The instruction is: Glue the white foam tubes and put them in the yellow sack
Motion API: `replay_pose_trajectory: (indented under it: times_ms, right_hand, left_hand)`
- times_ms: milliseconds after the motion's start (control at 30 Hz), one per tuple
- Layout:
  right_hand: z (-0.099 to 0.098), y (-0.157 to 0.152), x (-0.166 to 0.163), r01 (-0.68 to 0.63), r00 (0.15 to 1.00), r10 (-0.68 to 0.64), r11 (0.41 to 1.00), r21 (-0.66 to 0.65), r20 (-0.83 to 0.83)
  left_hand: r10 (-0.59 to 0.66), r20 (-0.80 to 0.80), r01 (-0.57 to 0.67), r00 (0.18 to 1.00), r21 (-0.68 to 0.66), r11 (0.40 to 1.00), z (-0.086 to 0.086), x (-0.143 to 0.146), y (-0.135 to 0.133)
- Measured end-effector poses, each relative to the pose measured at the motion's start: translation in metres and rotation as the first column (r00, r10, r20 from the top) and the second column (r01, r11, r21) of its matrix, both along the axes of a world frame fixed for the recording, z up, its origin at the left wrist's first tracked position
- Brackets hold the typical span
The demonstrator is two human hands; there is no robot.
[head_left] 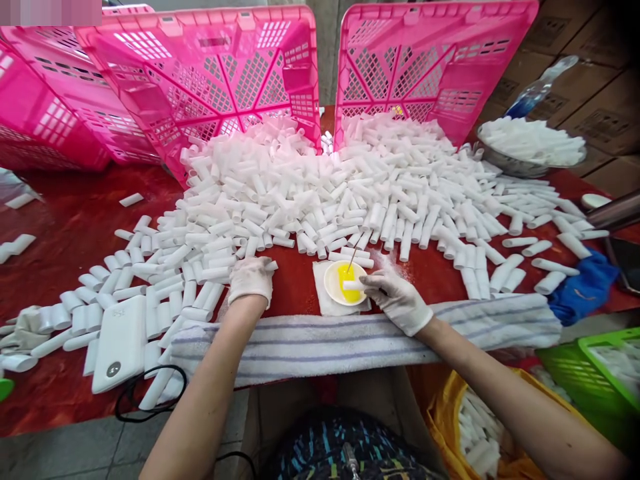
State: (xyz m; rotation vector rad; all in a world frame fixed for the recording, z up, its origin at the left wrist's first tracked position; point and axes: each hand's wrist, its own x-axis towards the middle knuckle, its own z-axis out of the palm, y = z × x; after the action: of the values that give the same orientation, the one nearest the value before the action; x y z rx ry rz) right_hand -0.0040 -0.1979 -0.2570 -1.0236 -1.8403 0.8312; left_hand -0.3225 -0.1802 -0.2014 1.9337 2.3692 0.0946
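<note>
My right hand (397,300), in a thin white glove, pinches a short white tube (352,285) by one end. The tube's other end is over a small white dish (329,283) holding bright yellow liquid (345,272). A thin stick (353,257) leans up out of the dish, which rests on a folded white cloth or paper (327,305). Also gloved, my left hand (251,280) is curled at the front of the tube pile (310,183). The end of a white tube (271,265) pokes out beside its fingers; the fingertips are partly hidden.
Pink crates (215,41) stand tipped behind the pile. A striped towel (310,347) lines the front edge of the red table (295,287). At left lies a white power bank (119,343) with a black cable (123,400). A metal bowl (520,160) of tubes sits back right.
</note>
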Motion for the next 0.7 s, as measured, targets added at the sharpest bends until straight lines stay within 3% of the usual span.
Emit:
replay_pose_trajectory:
  times_ms: [67, 133, 200, 267, 333, 400, 533, 600, 700]
  right_hand:
    - [0.002, -0.002, -0.001, 0.017, 1.0, -0.017, 0.999, 0.028, -0.002]
    - [0.005, -0.005, -0.002, 0.065, 0.998, -0.065, 0.997, -0.046, -0.006]
    - [0.007, -0.007, -0.004, 0.087, 0.996, -0.088, 0.99, -0.115, -0.002]
    - [0.005, -0.008, -0.005, 0.078, 0.997, -0.078, 0.994, -0.076, 0.006]
    - [0.002, -0.009, -0.006, 0.068, 0.998, -0.068, 0.997, 0.021, -0.007]
    - [-0.001, -0.008, -0.007, 0.076, 0.997, -0.075, 0.996, 0.055, -0.027]
    - [0.005, -0.008, -0.009, 0.085, 0.995, -0.087, 0.995, -0.049, -0.042]
    - [0.015, -0.01, -0.01, 0.07, 0.997, -0.073, 0.986, -0.153, -0.016]
    - [0.034, -0.02, -0.008, 0.1, 0.995, -0.103, 0.958, -0.268, 0.001]
  left_hand:
    - [-0.006, -0.009, 0.007, 1.0, 0.032, 0.999, -0.002, 0.002, -0.004]
    - [-0.008, 0.017, 0.007, 1.0, 0.088, 0.996, -0.005, 0.004, -0.008]
    - [-0.02, 0.102, 0.004, 0.995, 0.154, 0.988, -0.006, 0.007, -0.012]
    - [-0.055, 0.254, 0.0, 0.966, 0.209, 0.978, -0.006, 0.011, -0.016]
    - [-0.071, 0.461, -0.03, 0.884, 0.208, 0.978, -0.005, 0.017, -0.021]
    - [-0.05, 0.669, -0.08, 0.741, 0.162, 0.984, -0.004, 0.024, -0.024]
    - [-0.054, 0.902, -0.118, 0.429, 0.115, 0.986, -0.007, 0.041, -0.031]
    - [-0.072, 0.924, -0.108, 0.375, 0.121, 0.987, -0.007, 0.048, -0.035]
    - [-0.104, 0.921, -0.068, 0.375, 0.139, 0.988, -0.003, 0.06, -0.041]
